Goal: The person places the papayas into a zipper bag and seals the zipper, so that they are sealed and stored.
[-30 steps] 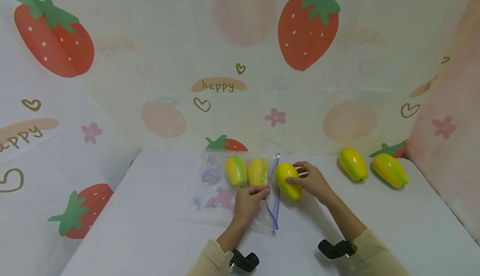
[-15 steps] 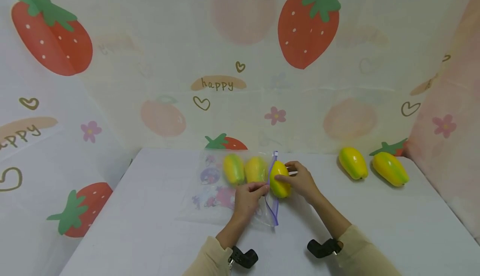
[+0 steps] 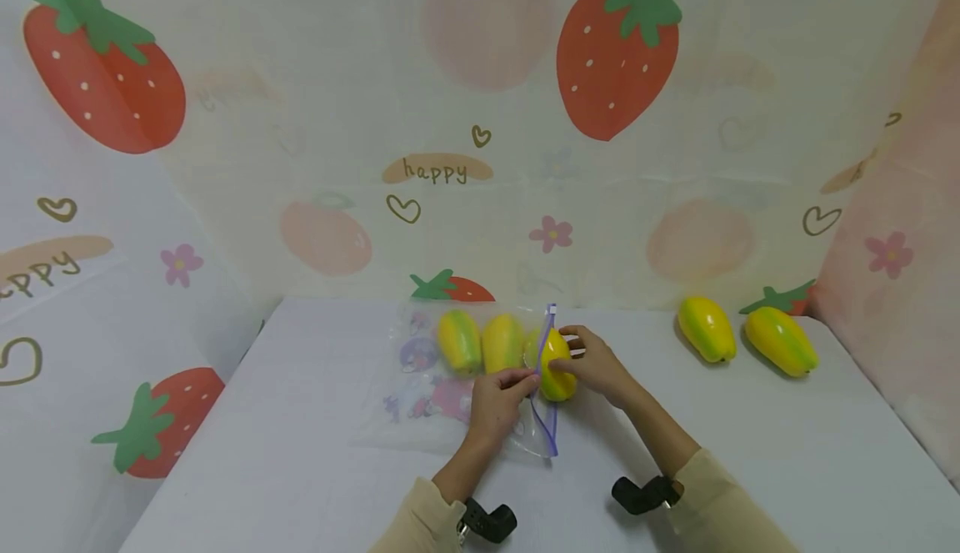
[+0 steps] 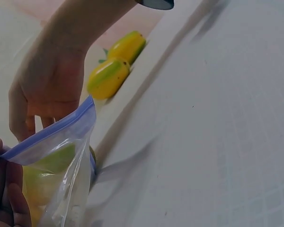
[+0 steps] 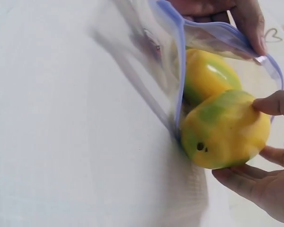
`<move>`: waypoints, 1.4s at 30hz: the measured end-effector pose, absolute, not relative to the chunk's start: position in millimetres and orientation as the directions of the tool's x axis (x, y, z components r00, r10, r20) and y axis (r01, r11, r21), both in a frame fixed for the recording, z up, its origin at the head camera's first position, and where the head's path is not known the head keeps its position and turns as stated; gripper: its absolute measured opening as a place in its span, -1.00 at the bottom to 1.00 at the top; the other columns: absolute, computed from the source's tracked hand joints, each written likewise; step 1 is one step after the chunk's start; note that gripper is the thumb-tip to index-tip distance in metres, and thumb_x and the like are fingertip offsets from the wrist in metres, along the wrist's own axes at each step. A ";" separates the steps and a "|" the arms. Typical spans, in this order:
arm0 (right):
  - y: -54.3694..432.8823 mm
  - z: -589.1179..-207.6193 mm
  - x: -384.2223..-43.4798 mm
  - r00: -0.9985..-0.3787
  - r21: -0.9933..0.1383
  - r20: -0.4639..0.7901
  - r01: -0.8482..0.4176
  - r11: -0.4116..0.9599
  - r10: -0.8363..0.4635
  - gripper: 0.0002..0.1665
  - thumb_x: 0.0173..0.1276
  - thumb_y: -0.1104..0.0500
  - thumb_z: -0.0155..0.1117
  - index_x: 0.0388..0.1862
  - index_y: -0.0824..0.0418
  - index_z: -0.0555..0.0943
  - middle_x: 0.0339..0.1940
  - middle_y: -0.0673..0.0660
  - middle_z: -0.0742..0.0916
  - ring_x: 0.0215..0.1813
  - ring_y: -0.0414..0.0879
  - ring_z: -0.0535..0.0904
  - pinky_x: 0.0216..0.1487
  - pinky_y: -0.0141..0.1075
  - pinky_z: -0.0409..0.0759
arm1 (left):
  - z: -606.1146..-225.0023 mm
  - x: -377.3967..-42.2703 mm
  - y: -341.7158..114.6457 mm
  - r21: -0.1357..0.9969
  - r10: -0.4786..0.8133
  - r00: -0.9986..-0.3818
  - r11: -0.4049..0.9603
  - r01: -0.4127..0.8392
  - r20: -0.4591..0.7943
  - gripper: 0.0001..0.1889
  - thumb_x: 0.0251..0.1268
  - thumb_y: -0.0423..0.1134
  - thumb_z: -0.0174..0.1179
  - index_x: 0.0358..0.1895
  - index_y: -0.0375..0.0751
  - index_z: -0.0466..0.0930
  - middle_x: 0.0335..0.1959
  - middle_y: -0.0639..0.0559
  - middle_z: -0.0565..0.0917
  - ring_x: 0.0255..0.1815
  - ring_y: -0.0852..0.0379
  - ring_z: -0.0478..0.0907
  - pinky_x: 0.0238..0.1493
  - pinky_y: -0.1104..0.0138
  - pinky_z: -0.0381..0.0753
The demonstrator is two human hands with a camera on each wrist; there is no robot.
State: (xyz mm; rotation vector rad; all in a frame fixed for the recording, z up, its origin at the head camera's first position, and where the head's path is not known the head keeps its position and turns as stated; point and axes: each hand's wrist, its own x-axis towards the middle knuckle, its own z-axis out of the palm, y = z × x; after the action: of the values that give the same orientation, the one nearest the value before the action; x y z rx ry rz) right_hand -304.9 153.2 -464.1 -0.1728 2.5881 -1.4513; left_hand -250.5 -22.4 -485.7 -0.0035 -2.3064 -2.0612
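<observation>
A clear zip bag (image 3: 420, 432) with a purple zip edge and cartoon prints lies on the table, its mouth facing right. Two yellow-green mangoes, one on the left (image 3: 459, 342) and one beside it (image 3: 502, 343), are inside. My left hand (image 3: 495, 407) pinches the upper rim of the mouth between thumb and fingers. With my right hand (image 3: 600, 365) I hold a third mango (image 5: 227, 130) partly inside the mouth; the purple zip (image 5: 181, 61) curves round it in the right wrist view. Its far end shows through the plastic.
Two more mangoes, one nearer (image 3: 707, 329) and one further right (image 3: 781, 341), lie at the table's back right. The white table (image 3: 300, 486) meets a strawberry-printed backdrop (image 3: 337, 103) behind. Black wrist camera mounts, left (image 3: 489, 521) and right (image 3: 643, 495), sit at the cuffs.
My right hand has moved left, pushing the held mango from beside the bag into its mouth. The two mangoes inside have shifted slightly left. The left hand has kept its pinch on the rim.
</observation>
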 end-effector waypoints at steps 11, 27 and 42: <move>142.9 -478.9 -313.8 -0.995 -0.904 -0.066 0.027 0.426 -0.076 -0.35 0.24 0.11 0.36 0.23 0.31 0.38 0.20 0.40 0.56 0.14 0.24 0.58 0.00 -0.13 0.67 | -486.5 -251.2 -19.2 0.993 -0.032 -0.999 0.117 0.025 0.029 -0.77 0.21 -0.17 0.34 -0.23 -0.30 0.77 -0.36 -0.10 0.76 -0.38 0.27 0.54 -0.28 0.41 0.53; 134.5 -478.4 -316.4 -0.996 -0.942 -0.077 0.060 0.331 -0.037 -0.55 0.30 0.21 0.30 0.07 0.40 0.42 0.04 0.42 0.58 -0.30 -0.03 0.65 -0.29 -0.28 0.70 | -487.7 -250.9 -19.0 0.993 -0.049 -0.998 0.108 0.036 0.041 -0.78 0.17 -0.21 0.36 -0.26 -0.34 0.76 -0.40 -0.15 0.75 -0.42 0.29 0.51 -0.34 0.43 0.50; 128.9 -485.3 -323.1 -0.998 -0.960 0.002 -0.020 0.279 -0.066 -0.61 0.18 0.33 0.26 0.00 0.45 0.51 -0.02 0.34 0.63 -0.17 -0.04 0.62 -0.22 -0.38 0.60 | -487.8 -250.0 -15.7 0.993 -0.044 -0.998 0.106 0.049 0.054 -0.80 0.16 -0.28 0.35 -0.26 -0.38 0.75 -0.41 -0.21 0.74 -0.45 0.31 0.51 -0.36 0.46 0.48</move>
State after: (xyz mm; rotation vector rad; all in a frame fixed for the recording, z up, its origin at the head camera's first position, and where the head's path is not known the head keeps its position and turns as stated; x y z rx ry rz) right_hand -323.1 128.9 -485.3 -0.0833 2.4815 -1.8626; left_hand -250.0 -15.7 -487.8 -0.0054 -2.2831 -2.0552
